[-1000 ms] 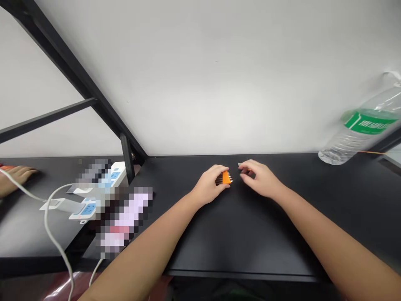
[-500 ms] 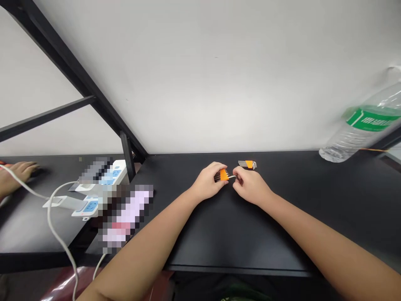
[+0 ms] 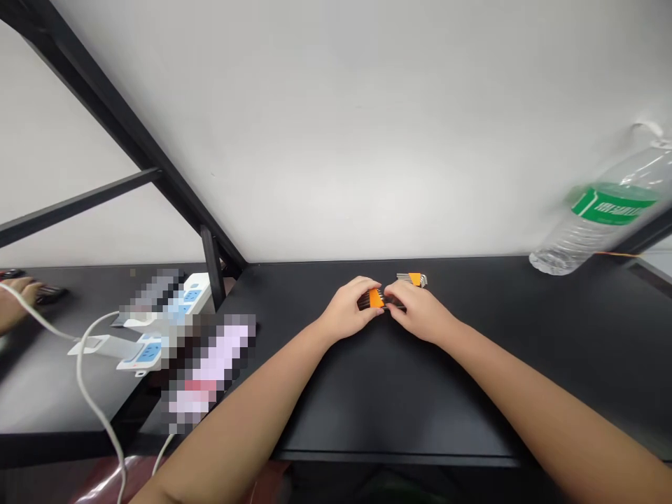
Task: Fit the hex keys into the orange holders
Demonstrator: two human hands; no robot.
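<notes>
An orange hex key holder (image 3: 376, 298) with several metal keys in it is pinched between the thumb and fingers of my left hand (image 3: 347, 308). Close by on the right, my right hand (image 3: 418, 308) has its thumb and fingertips closed on a thin hex key (image 3: 396, 306) whose end is at the holder's right side. How far that key sits in the holder cannot be made out. Just behind my right hand a second hex key set (image 3: 414, 279), also in an orange holder, lies on the black table (image 3: 399, 392), partly hidden by the fingers.
At the right, a clear plastic bottle (image 3: 593, 224) with a green label leans by the wall. On the left are a white power strip (image 3: 195, 297), a blurred phone-like object (image 3: 220, 364), a white cable (image 3: 87, 399) and a black metal frame (image 3: 213, 269). Another person's hand (image 3: 18, 297) shows at the far left.
My right hand has moved slightly left, bringing the hex key closer to the orange holder. My left hand keeps its hold. The other person's hand has shifted left.
</notes>
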